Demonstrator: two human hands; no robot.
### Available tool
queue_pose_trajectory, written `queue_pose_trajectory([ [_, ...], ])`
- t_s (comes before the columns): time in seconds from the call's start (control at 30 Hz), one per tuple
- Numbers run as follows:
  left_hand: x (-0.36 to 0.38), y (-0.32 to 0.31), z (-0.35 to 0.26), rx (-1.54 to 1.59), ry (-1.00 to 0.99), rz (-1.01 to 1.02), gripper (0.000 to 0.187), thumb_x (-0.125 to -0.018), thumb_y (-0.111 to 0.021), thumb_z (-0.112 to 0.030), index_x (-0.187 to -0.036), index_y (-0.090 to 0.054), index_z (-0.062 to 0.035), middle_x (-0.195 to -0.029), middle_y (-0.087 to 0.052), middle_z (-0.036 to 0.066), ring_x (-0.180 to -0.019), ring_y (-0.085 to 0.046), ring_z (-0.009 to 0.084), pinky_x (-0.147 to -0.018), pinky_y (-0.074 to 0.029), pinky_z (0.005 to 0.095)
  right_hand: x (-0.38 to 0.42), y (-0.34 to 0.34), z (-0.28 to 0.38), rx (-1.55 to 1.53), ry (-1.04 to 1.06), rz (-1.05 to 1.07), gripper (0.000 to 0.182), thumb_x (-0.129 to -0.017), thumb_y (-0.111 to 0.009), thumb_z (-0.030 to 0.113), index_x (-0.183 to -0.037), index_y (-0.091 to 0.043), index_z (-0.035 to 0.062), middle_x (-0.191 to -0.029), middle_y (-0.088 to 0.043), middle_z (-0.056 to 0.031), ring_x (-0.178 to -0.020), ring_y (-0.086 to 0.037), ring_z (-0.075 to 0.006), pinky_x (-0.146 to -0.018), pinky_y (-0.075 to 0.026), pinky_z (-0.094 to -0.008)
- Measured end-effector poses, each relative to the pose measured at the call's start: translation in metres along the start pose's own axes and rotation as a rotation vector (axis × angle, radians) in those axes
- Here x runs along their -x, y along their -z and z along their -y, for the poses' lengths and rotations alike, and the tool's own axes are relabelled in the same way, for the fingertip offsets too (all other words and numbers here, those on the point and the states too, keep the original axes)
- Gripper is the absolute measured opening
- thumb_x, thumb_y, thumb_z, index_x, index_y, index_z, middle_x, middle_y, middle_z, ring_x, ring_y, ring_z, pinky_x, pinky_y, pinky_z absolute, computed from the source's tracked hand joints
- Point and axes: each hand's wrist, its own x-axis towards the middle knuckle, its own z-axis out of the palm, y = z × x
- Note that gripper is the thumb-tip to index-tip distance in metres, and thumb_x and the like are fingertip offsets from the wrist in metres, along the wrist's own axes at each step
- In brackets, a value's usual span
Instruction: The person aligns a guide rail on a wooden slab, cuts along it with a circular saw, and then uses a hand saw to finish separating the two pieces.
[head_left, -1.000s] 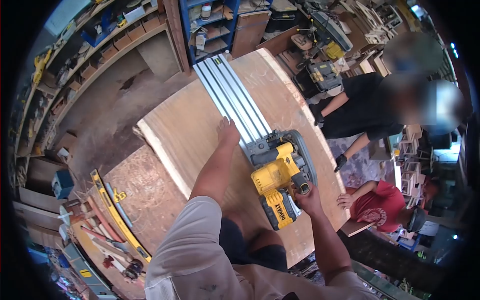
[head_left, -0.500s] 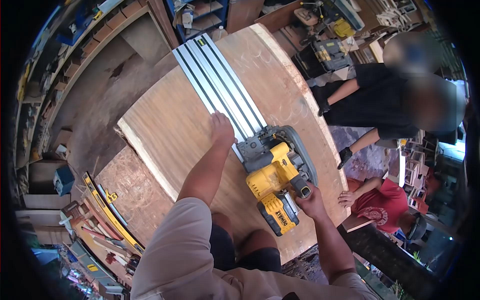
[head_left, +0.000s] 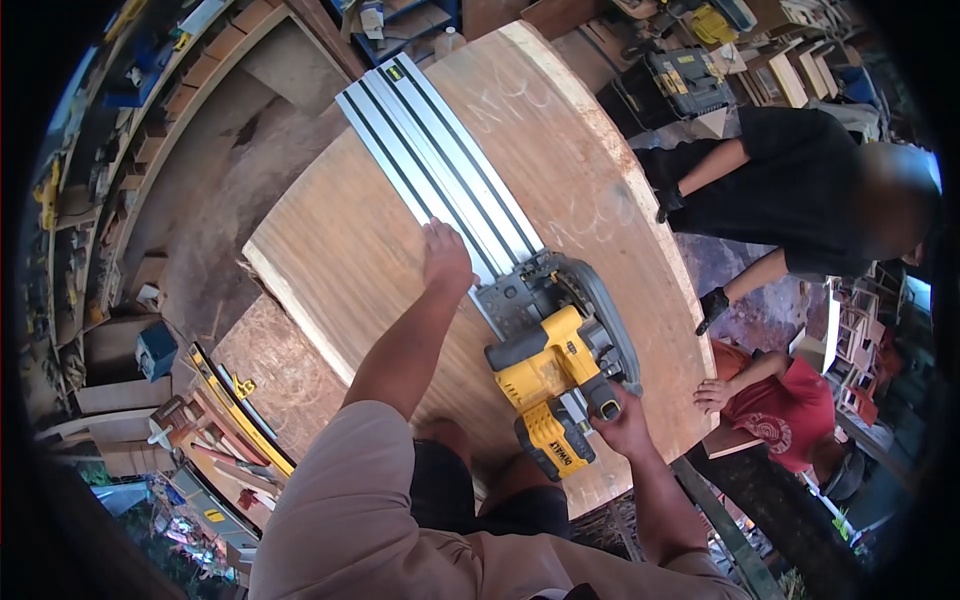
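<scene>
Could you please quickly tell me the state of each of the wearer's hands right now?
Left hand: open, resting at the edge of the silver guide rail.
Right hand: closed, holding the yellow saw.

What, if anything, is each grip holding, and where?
The right grip holds the yellow saw by its black rear end; left grip is at the silver rail's edge, hold unclear.
</scene>
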Motion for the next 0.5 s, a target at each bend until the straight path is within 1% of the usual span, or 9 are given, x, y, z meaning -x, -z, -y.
queue_pose_trajectory([
  [0.03,-0.001,0.0,-0.001,-0.004,0.004,0.001,0.119,-0.07,-0.082,-0.051,-0.147,-0.016,0.0111,-0.156,-0.012,0.031,-0.147,-0.011,0.0455,-0.12,-0.018,0.043,-0.001,0.0,0.0,-0.004,0.001,0.003,0.034,-0.072,-0.065,-0.006,-0.105,-0.061,0.0002,-0.089,-0.064,-0.0044,-0.084,-0.061,-0.0139,-0.077,-0.05,-0.0291],
  [0.13,-0.004,-0.003,-0.003,-0.001,0.034,0.014,0.119,-0.071,-0.081,-0.053,-0.148,-0.016,0.0114,-0.156,-0.011,0.031,-0.147,-0.011,0.0458,-0.121,-0.017,0.0429,0.001,-0.002,-0.001,-0.017,0.014,-0.031,0.035,-0.07,-0.066,-0.006,-0.105,-0.063,-0.0001,-0.092,-0.066,-0.0097,-0.088,-0.064,-0.0173,-0.079,-0.05,-0.0304],
  [0.2,-0.006,-0.006,-0.001,0.02,0.032,-0.002,0.12,-0.07,-0.081,-0.053,-0.148,-0.017,0.0109,-0.156,-0.011,0.031,-0.147,-0.011,0.0457,-0.12,-0.018,0.0427,0.0,-0.003,-0.01,0.023,-0.005,-0.015,0.043,-0.07,-0.068,-0.005,-0.112,-0.063,0.0004,-0.098,-0.067,-0.0122,-0.093,-0.065,-0.0195,-0.083,-0.05,-0.0306],
  [0.23,-0.007,-0.009,0.0,0.018,0.031,0.001,0.12,-0.07,-0.081,-0.053,-0.148,-0.017,0.0109,-0.156,-0.011,0.031,-0.147,-0.011,0.0457,-0.12,-0.018,0.0427,-0.001,-0.005,-0.015,0.021,-0.008,-0.014,0.043,-0.07,-0.068,-0.005,-0.112,-0.063,0.0004,-0.098,-0.067,-0.0122,-0.093,-0.065,-0.0195,-0.083,-0.05,-0.0306],
  [0.3,-0.008,-0.013,-0.001,-0.053,0.018,-0.057,0.117,-0.068,-0.081,-0.056,-0.148,-0.024,0.0075,-0.156,-0.017,0.028,-0.145,-0.015,0.0461,-0.118,-0.022,0.0468,0.001,-0.007,-0.024,0.072,0.027,-0.093,0.047,-0.07,-0.069,-0.004,-0.116,-0.062,0.0017,-0.1,-0.067,-0.0138,-0.096,-0.065,-0.0209,-0.086,-0.05,-0.0312],
  [0.33,-0.009,-0.015,-0.002,-0.055,0.01,-0.06,0.117,-0.068,-0.081,-0.056,-0.148,-0.024,0.0075,-0.156,-0.017,0.028,-0.145,-0.015,0.0461,-0.118,-0.022,0.0468,0.002,-0.006,-0.026,0.071,0.025,-0.102,0.047,-0.07,-0.069,-0.004,-0.116,-0.062,0.0017,-0.1,-0.067,-0.0138,-0.096,-0.065,-0.0209,-0.086,-0.05,-0.0312],
  [0.4,-0.011,-0.017,-0.002,-0.002,0.061,-0.065,0.117,-0.067,-0.081,-0.056,-0.149,-0.024,0.0055,-0.157,-0.016,0.027,-0.146,-0.015,0.0448,-0.118,-0.02,0.0477,-0.001,-0.004,-0.025,0.035,-0.033,-0.014,0.053,-0.072,-0.074,0.0,-0.123,-0.059,0.002,-0.11,-0.066,-0.0148,-0.105,-0.062,-0.0215,-0.093,-0.047,-0.0329],
  [0.43,-0.011,-0.019,-0.002,0.002,0.071,-0.066,0.118,-0.067,-0.082,-0.056,-0.149,-0.024,0.004,-0.157,-0.015,0.027,-0.146,-0.015,0.044,-0.118,-0.019,0.0499,0.0,-0.001,-0.022,0.03,-0.038,-0.025,0.053,-0.072,-0.074,0.0,-0.123,-0.059,0.002,-0.11,-0.066,-0.0148,-0.105,-0.062,-0.0215,-0.093,-0.047,-0.0329],
  [0.5,-0.011,-0.018,-0.004,-0.01,0.074,-0.064,0.118,-0.067,-0.082,-0.056,-0.15,-0.023,0.0039,-0.157,-0.015,0.027,-0.146,-0.015,0.0441,-0.118,-0.018,0.0509,0.0,0.012,-0.014,-0.157,0.064,0.151,0.056,-0.082,-0.076,0.019,-0.13,-0.054,0.0004,-0.122,-0.062,-0.0158,-0.115,-0.057,-0.0225,-0.1,-0.043,-0.0348],
])
